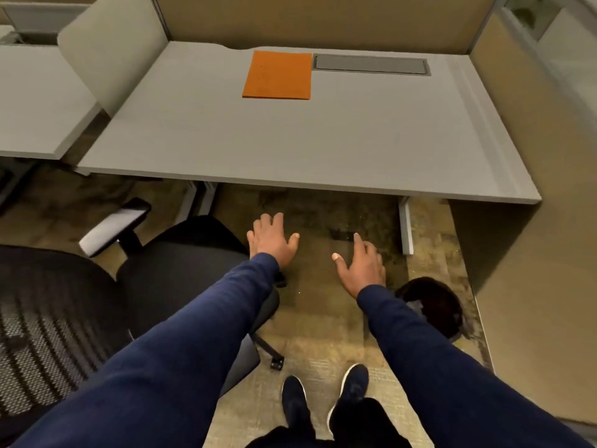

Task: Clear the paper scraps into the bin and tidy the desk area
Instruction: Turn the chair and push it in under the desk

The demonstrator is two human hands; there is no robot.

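Observation:
A grey desk [290, 143] fills the upper half of the view, with an orange square pad [277, 75] lying flat near its back edge. A round dark bin [434, 305] stands on the floor at the lower right, beside the desk's side panel, with something pale inside it. My left hand [273, 239] and my right hand [361, 265] are stretched out in front of me below the desk's front edge, palms down, fingers spread, holding nothing. I see no loose paper scraps on the desk or floor.
A black mesh office chair [181, 270] with a grey armrest [113, 226] stands at the left, its seat under my left arm. A grey cable-tray lid [371, 64] sits in the desk's back. Tan partition walls [323, 21] enclose the desk. My feet stand on the carpet [323, 360].

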